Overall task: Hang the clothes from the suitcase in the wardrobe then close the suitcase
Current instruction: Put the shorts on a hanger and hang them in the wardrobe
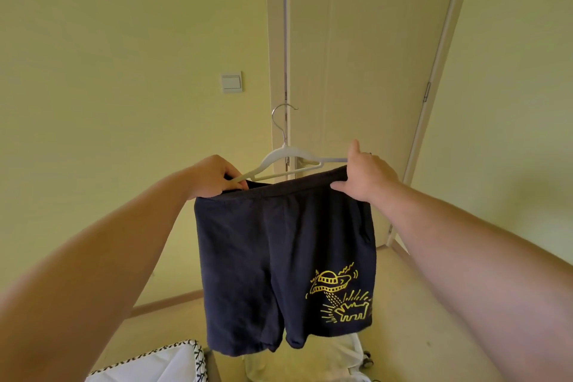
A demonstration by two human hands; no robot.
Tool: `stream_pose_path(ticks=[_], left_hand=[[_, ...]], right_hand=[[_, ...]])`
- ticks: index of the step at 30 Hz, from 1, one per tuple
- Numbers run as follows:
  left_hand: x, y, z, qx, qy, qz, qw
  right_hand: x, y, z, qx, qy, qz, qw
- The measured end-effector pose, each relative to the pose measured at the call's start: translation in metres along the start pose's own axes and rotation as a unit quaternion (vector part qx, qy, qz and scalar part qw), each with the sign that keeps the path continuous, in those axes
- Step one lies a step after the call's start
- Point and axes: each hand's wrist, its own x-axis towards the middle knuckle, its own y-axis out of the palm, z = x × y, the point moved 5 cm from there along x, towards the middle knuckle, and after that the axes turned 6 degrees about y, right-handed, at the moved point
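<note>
Bottom left: white fabric thing (pixel 145 366) with black-and-white trim, low by the floor (pixel 434 335); can't tell what it is. Light switch (pixel 231 82) on the wall above.

Left hand (pixel 214 178): fingers curled round the left end of a white hanger (pixel 288 158) plus the waistband corner under it.

Dark navy shorts (pixel 273 257) hang in mid-air between both hands, in front of a pale door (pixel 372 40). Yellow UFO print on the leg toward the right. Hanger sits just above the waistband, tilted down to the left, metal hook up.

Right hand (pixel 369 175): thumb and fingers pinch the right end of the waistband, index finger sticking up. The hanger's right tip runs behind it.
</note>
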Motion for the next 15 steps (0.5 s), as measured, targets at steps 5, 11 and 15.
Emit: stream_pose_path(ticks=[5,11,15], left_hand=[[-0.004,0.003,0.004,0.004,-0.003,0.02,1.0],[-0.004,0.009,0.02,-0.154,-0.066,0.065,0.984],[-0.005,0.011,0.042,-0.366,-0.132,0.062,0.919]], right_hand=[[0.003,0.012,0.001,-0.005,-0.081,0.071,0.994],[-0.003,0.01,0.005,-0.034,-0.062,0.046,0.996],[-0.002,0.006,0.009,-0.06,-0.084,0.025,0.994]])
